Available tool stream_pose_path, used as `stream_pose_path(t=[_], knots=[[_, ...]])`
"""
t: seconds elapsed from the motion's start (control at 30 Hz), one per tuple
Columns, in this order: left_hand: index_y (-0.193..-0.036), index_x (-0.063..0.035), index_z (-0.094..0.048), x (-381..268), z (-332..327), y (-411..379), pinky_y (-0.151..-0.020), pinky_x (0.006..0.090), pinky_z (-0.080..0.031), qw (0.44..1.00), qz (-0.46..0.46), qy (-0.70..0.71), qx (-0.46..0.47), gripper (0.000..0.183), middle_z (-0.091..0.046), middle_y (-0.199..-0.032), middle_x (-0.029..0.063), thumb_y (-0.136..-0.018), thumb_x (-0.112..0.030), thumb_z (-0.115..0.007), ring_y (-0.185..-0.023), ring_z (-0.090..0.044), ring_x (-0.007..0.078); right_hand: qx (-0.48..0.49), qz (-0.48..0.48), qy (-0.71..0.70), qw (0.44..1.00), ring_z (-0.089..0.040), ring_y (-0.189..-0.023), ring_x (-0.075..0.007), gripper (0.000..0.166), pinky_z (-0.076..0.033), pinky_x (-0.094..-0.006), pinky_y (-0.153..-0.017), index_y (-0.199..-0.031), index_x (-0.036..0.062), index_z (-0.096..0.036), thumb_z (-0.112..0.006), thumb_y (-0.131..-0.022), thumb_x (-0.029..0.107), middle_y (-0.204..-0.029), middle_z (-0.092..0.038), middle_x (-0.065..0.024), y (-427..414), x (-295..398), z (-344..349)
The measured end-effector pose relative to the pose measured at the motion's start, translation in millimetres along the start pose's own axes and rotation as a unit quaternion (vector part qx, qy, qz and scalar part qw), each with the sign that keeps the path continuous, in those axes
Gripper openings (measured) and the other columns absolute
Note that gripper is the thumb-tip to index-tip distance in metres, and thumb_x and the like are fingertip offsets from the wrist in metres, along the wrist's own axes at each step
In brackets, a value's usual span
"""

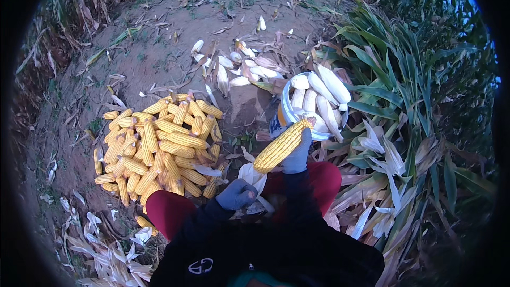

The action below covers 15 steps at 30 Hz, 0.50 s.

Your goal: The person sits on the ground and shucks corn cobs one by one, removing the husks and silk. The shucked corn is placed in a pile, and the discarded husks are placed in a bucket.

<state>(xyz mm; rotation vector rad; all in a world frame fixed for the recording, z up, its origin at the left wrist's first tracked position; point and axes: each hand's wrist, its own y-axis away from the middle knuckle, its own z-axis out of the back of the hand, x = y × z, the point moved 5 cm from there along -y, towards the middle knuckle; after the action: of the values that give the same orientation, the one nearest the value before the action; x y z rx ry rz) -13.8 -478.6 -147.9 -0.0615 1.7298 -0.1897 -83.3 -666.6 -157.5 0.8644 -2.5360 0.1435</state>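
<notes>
My right hand (299,151), in a grey glove, grips a husked yellow ear of corn (283,145) near its upper end, where the silk tip or stub shows. Below and left of it, my left hand (237,194), also gloved in grey, is closed at the edge of a pale corn husk (252,179) that hangs under the ear. Husked yellow ears lie in a large pile (159,143) on the ground to the left. Beyond my right hand stands a bucket (285,105) filled with ears in whitish husks (318,91).
Ears in pale husks (239,67) lie scattered on the soil ahead. Cut green corn stalks (382,75) and dry husks (370,203) cover the right side. More loose husks (107,251) lie at lower left. Standing corn (79,12) borders the ground.
</notes>
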Motion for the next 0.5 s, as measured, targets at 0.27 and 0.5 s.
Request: stream_pose_path(t=[0.27,0.5], knots=[[-0.108,-0.0045,-0.054,113,-13,-17,-0.079,0.0348,-0.047,0.854,0.185,0.487,0.011,0.036,-0.061,-0.092,0.0078,-0.093,-0.036,-0.042,-0.085,-0.059,0.0216,0.141,0.041,0.347,0.926,-0.061,-0.087,-0.0210,0.052,-0.050,-0.0309,-0.077,-0.107,-0.0022,-0.052,-0.072,-0.069,0.027,-0.094,-0.060,-0.0123,43,2,5],[-0.126,-0.0055,-0.040,66,18,-30,-0.096,0.0384,-0.042,0.976,0.026,0.170,-0.133,0.049,-0.051,-0.117,0.0115,-0.090,-0.038,-0.046,-0.112,-0.049,0.0240,0.410,0.227,0.641,0.608,-0.048,-0.115,-0.0325,0.054,-0.027,-0.0510,-0.102,-0.104,0.0080,-0.060,-0.062,-0.072,0.051,-0.114,-0.055,-0.0151,91,-38,-66]])
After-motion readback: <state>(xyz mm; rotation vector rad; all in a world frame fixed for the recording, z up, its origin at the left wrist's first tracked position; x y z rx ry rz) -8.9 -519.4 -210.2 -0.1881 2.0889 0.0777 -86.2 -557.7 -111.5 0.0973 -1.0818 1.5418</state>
